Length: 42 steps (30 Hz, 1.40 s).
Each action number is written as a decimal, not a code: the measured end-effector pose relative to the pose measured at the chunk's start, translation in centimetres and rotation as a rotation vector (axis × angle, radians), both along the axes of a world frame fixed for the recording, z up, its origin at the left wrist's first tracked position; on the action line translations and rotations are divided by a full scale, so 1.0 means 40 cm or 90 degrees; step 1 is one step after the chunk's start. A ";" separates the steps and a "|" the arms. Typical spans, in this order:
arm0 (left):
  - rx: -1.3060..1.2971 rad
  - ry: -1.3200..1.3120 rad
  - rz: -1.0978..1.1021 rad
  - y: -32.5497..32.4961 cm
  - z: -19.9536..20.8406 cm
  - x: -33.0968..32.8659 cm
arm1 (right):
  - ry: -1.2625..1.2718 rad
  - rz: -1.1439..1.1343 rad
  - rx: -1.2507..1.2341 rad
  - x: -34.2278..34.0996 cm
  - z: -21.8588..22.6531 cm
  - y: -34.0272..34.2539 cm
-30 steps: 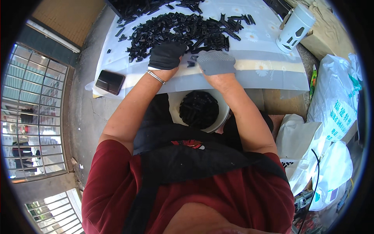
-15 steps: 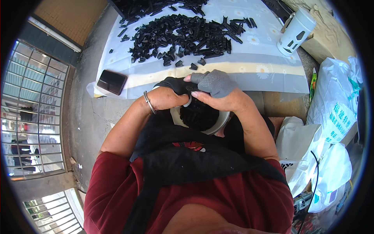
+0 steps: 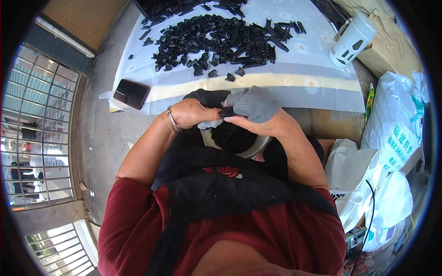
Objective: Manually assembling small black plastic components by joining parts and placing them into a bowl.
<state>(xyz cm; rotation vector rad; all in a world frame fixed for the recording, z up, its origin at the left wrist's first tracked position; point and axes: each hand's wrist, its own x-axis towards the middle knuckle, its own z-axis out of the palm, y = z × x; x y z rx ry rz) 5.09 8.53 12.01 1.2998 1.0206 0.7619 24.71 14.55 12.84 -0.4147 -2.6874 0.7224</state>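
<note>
bright daylight | far table near-white | black pieces lose detail | left window grille bows | corners black, blue-fringed

The person's left hand, in a black glove, and right hand, in a grey glove, meet just off the tabletop's near edge, pinching a small black part over a pale bucket. A phone lies by the near left corner; a pale flask stands by the right edge, and loose black pieces sprawl toward the far edge.
</note>
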 end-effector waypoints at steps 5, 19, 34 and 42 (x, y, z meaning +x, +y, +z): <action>0.029 0.198 0.260 -0.014 -0.015 0.042 | 0.174 -0.234 0.122 -0.031 -0.045 -0.015; 0.111 0.102 0.352 -0.012 -0.008 0.047 | 0.124 -0.213 0.173 0.009 -0.023 -0.008; 0.232 0.676 0.083 0.005 0.005 0.008 | 0.014 -0.159 0.019 -0.014 -0.047 0.015; 0.428 0.831 0.196 0.125 -0.036 0.079 | -0.139 -0.437 0.121 -0.035 -0.040 0.154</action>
